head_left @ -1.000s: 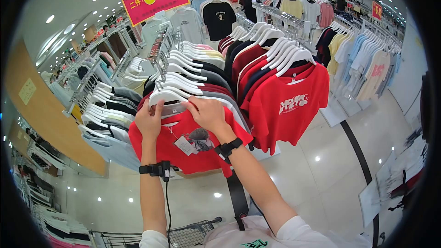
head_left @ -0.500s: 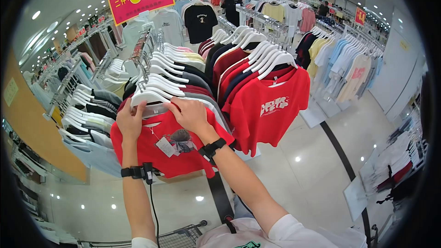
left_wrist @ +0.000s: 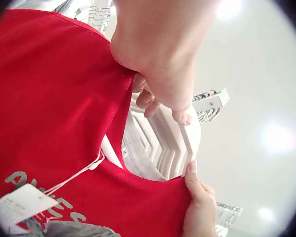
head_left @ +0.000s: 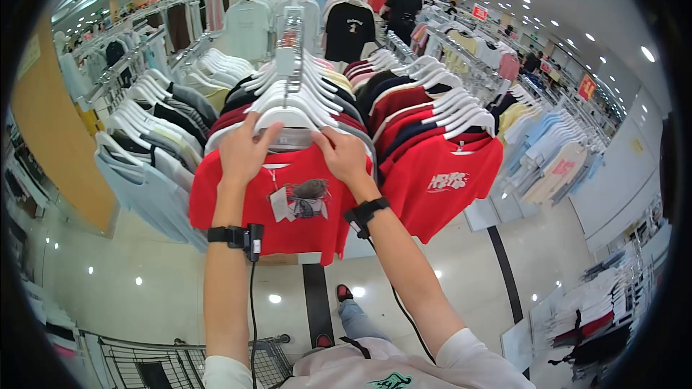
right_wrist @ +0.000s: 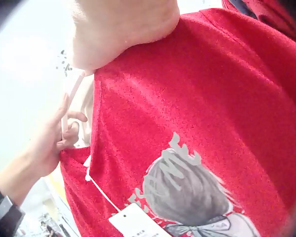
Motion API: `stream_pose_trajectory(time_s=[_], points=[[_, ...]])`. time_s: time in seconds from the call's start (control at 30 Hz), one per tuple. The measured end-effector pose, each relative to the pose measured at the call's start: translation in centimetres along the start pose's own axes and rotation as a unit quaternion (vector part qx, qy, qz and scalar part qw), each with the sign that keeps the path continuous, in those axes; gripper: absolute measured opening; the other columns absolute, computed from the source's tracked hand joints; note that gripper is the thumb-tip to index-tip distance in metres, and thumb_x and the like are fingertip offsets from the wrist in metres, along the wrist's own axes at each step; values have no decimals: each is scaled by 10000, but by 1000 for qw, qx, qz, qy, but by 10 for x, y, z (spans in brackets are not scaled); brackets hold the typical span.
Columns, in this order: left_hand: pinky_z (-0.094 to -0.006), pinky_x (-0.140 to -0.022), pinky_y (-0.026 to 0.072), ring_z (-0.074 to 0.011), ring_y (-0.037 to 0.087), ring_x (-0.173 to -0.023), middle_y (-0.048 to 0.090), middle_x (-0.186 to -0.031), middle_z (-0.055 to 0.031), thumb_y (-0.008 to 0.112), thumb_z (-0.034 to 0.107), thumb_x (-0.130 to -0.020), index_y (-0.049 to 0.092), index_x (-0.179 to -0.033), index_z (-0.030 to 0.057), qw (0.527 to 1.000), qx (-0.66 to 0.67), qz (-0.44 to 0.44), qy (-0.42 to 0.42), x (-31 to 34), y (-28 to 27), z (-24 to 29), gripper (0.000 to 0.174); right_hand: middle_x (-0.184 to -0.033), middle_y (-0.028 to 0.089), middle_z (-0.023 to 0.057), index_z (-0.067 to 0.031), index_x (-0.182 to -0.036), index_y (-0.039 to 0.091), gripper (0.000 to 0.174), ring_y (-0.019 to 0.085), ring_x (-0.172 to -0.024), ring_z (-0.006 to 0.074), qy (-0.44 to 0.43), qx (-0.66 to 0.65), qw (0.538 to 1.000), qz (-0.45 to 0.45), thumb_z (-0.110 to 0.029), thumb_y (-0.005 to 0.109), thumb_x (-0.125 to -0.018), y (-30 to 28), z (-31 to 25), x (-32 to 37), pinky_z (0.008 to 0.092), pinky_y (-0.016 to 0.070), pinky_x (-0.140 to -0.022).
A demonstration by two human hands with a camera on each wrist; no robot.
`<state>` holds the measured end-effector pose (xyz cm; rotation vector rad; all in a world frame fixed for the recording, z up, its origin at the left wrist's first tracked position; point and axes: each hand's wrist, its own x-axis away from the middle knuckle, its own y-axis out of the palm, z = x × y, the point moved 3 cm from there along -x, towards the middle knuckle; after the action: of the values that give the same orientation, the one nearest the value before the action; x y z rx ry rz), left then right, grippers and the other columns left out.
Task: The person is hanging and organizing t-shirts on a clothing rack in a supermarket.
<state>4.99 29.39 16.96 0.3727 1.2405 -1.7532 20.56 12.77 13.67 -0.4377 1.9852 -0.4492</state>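
A red T-shirt (head_left: 216,187) hangs on a white hanger (head_left: 286,117) at the front of the rack. It bears a grey printed figure (head_left: 308,198) and a white hang tag (head_left: 279,204) on a string at the neckline. My left hand (head_left: 241,153) pinches the hanger's left arm at the shirt's shoulder; the left wrist view shows the thumb (left_wrist: 181,117) on the hanger and the fingers curled behind it. At the opposite shoulder my right hand (head_left: 344,155) grips the hanger's other arm, thumb towards the neck. The fingers behind the cloth are partly hidden.
More shirts on white hangers line the metal rail (head_left: 290,50) behind. Another red T-shirt (head_left: 447,184) hangs at right, light blue shirts (head_left: 148,187) at left. A shopping cart (head_left: 166,364) stands below left. A person in black (head_left: 402,7) is farther back.
The head view has swung so the rack now lies straight ahead and the sign is partly cut off. Both hands keep their hold on the hanger with the red T-shirt, which now faces me more squarely.
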Motion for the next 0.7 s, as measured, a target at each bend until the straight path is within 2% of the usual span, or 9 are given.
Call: stream_pose_trajectory(time_s=[0.17,0.3,0.37,0.4,0.43,0.5,0.53,0.6,0.7], points=[[-479,-601,470,-361,660,-633,652,-663,-133,651,607,-929,667,-1116,73,999,41,-20,-9,-1,3,-3,566,-649,645,150,-105,-843,721,359,641,-608,369,25,0,1000,4,-422,633,-988,2,-3,2,477,448,-550],[-467,-637,472,-336,668,-679,660,-702,-136,671,560,-937,661,-1108,54,998,38,-38,-26,1,1,0,534,-647,641,155,-97,-814,694,379,635,-605,379,6,25,1000,13,-427,632,-990,5,0,2,479,444,-544],[-415,-806,482,-322,672,-919,702,-927,-166,714,431,-950,655,-1169,8,995,96,-19,-2,6,-5,-2,480,-644,636,174,-84,-803,685,385,636,-613,395,-14,3,1000,11,-417,640,-992,9,7,-1,486,447,-553],[-424,-983,453,-345,619,-1150,677,-1176,-184,735,273,-948,628,-1206,-6,979,203,-23,12,8,-11,-5,395,-638,630,177,-78,-809,687,383,634,-611,396,-12,-21,1000,3,-412,643,-992,12,9,-3,485,446,-555],[-424,-983,453,-345,619,-1150,677,-1176,-184,735,273,-948,628,-1206,-6,980,199,-19,6,17,-19,-10,395,-632,625,180,-72,-815,689,381,632,-608,397,-11,-46,999,-7,-407,647,-992,15,11,-4,484,444,-557],[-432,-1075,426,-347,590,-1244,641,-1302,-175,722,157,-941,606,-1267,11,980,31,168,98,62,-53,-10,375,-632,605,190,-59,-822,683,373,608,-595,405,-2,-71,997,-2,-387,651,-996,21,11,-2,481,428,-554],[-455,-1120,376,-359,543,-1322,597,-1398,-159,734,161,-919,585,-1320,42,984,60,154,60,91,-59,-27,445,-639,602,195,-58,-822,678,370,603,-591,406,1,-65,998,-5,-382,650,-998,24,12,-1,485,421,-550],[-440,-1134,387,-348,545,-1322,589,-1395,-177,700,107,-938,577,-1323,13,985,111,128,-36,160,-70,-64,415,-649,593,202,-56,-824,669,360,590,-581,405,16,-60,998,-12,-365,645,-1007,33,15,4,488,408,-543],[-424,-1154,373,-324,526,-1348,586,-1389,-174,671,106,-957,540,-1376,1,964,66,85,-244,302,-86,-146,452,-641,579,198,-51,-834,664,332,567,-564,396,7,-94,995,22,-317,626,-1028,40,9,7,475,396,-532]])
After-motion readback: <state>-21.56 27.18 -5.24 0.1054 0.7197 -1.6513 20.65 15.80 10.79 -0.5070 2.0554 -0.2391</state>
